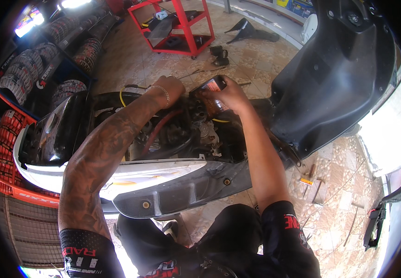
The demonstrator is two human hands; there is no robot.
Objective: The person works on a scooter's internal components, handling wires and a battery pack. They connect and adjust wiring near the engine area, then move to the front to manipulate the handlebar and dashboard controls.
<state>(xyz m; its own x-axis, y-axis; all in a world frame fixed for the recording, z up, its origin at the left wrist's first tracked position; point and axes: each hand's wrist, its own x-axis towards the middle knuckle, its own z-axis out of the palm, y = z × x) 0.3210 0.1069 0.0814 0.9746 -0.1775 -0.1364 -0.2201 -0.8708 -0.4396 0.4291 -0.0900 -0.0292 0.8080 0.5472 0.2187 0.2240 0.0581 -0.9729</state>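
Note:
A scooter with its seat and inner covers off lies across the view, its engine bay (177,129) open under my hands. My right hand (232,96) grips a small, boxy, dark and reddish-brown object (214,103), tilted above the engine; its kind is unclear. To its left, my left hand (171,89) is curled closed over the far side of the bay, and what its fingers hold, if anything, is hidden. A red hose (160,131) runs below my left wrist. Beside that forearm a yellow cable (121,96) bends up from the frame.
The black front shield (334,78) rises at the right; a white side panel (158,175) and footboard (172,200) lie nearest me. Tyre racks (29,69) line the left. Beyond the scooter stand a red tool cart (189,34) and sandals (220,56). Tools (318,191) lie on the tiled floor.

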